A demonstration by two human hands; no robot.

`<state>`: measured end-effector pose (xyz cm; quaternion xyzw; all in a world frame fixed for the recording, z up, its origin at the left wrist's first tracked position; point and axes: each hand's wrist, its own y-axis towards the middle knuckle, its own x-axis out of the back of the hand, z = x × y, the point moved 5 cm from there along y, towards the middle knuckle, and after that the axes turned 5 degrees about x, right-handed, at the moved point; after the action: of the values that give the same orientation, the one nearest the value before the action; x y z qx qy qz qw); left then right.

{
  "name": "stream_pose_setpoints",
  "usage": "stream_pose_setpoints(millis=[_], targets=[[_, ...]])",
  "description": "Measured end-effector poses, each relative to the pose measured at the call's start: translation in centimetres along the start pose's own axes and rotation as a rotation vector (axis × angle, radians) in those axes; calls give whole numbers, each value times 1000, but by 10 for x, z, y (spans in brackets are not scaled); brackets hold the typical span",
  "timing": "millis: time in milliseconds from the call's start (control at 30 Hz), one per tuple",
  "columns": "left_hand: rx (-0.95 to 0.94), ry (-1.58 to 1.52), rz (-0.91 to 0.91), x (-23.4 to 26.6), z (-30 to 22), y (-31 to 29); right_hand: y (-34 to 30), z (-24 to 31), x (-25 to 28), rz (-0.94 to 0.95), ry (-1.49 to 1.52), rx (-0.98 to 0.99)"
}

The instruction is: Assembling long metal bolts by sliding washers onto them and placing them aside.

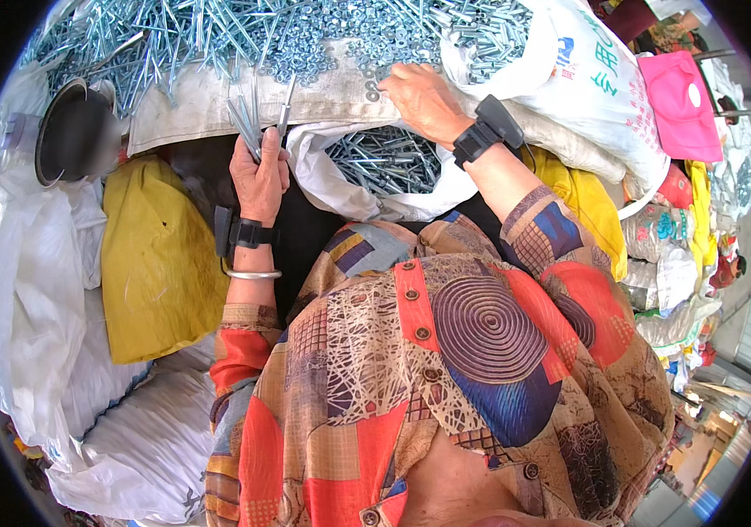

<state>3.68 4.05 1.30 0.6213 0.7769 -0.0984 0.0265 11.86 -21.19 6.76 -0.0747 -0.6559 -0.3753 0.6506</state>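
My left hand (258,178) is closed around several long thin metal bolts (245,119), which point up and away from me. One bolt (286,107) stands a little apart from the bunch and has a thicker part near its lower end. At the near edge of a heap of small washers (296,54), my right hand (426,102) reaches down with bent fingers. Its fingertips are by a few loose washers (373,91); whatever they pinch is hidden. Between my hands, close to my lap, an open white sack (318,198) holds many dark metal bolts (384,160).
A pale cloth (182,112) lies under the heap of long bolts (173,35). A round dark pan-like object (76,133) stands at left, above a yellow cloth (157,263). At right are a white printed sack (599,97) and a pink item (678,105).
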Motion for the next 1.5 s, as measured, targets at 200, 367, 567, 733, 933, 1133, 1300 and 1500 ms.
stream_pose_setpoints(millis=[200, 367, 567, 733, 933, 1133, 1300, 1500], targets=[[-2, 2, 70, -8, 1, -5, 9, 1, -3, 108, -252, -14], [-12, 5, 75, -10, 3, -9, 11, 2, -1, 165, -363, 33], [-11, -36, 73, -20, 4, -6, 11, -17, 2, 236, -328, 38], [-8, -111, 90, -19, 4, -8, 26, -36, 25, 26, 97, -211], [1, -120, 81, -23, 13, -7, 13, -23, 61, 757, 187, -83], [-40, -131, 168, -25, 8, -22, 35, 0, 246, 650, 52, -336], [-15, -217, 191, -30, 2, -11, 61, 105, 316, 502, 309, -22], [-26, -157, 139, -22, 7, -16, 119, 160, 193, 585, 900, -53]])
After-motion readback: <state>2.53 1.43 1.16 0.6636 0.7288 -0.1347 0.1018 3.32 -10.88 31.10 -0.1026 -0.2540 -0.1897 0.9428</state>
